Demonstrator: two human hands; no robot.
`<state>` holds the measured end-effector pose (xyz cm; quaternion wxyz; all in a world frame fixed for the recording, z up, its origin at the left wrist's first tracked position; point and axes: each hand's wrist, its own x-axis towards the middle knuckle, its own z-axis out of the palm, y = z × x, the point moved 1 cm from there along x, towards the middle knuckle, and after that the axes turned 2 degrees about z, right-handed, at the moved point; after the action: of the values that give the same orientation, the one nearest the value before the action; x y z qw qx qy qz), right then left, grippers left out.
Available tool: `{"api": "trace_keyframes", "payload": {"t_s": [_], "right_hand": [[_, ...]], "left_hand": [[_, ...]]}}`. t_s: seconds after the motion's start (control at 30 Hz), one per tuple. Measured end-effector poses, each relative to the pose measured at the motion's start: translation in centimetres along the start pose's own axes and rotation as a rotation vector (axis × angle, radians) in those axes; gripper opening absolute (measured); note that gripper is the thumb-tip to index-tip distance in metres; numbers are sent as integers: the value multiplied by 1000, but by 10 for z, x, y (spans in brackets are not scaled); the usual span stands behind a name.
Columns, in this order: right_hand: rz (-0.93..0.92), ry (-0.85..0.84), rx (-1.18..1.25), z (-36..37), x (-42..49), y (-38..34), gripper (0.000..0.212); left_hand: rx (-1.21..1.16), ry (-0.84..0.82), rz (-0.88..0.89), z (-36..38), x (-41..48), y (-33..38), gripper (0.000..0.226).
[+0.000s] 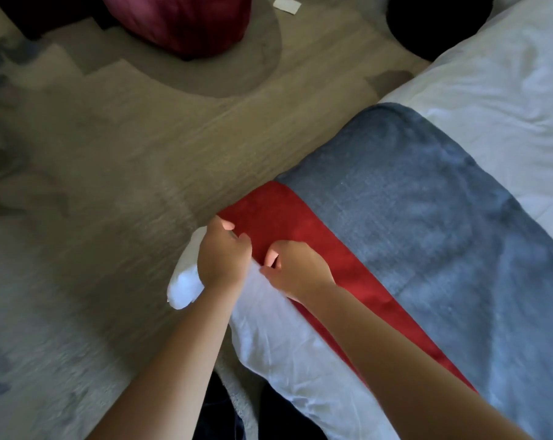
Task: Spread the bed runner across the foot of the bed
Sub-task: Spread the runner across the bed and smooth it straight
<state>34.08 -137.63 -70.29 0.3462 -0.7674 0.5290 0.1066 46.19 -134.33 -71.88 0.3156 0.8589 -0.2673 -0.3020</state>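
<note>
Evidently mid-spread, both the left hand [224, 257] and right hand [297, 269] pinch the red runner [300, 223] edge with curled fingers; next probably calls for an even tug toward ten o'clock.

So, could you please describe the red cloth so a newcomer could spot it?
A blue blanket lies across the white bed. The red cloth is the narrow strip along its near edge, pinched by the left hand and right hand. Its neighbours are blue and white; it alone is red.
</note>
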Motion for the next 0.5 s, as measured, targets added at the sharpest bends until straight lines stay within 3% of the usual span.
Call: {"api": "trace_keyframes", "payload": {"t_s": [0.17,0.3,0.5], "right_hand": [[-31,109,-81,-46,37,22,27],[109,256,2,-109,82,80,21],[263,546,13,-204,135,177,30]], "left_hand": [[10,65,-26,13,9,15,34],[21,131,-58,22,12,11,31],[70,224,-85,31,18,7,26]]}}
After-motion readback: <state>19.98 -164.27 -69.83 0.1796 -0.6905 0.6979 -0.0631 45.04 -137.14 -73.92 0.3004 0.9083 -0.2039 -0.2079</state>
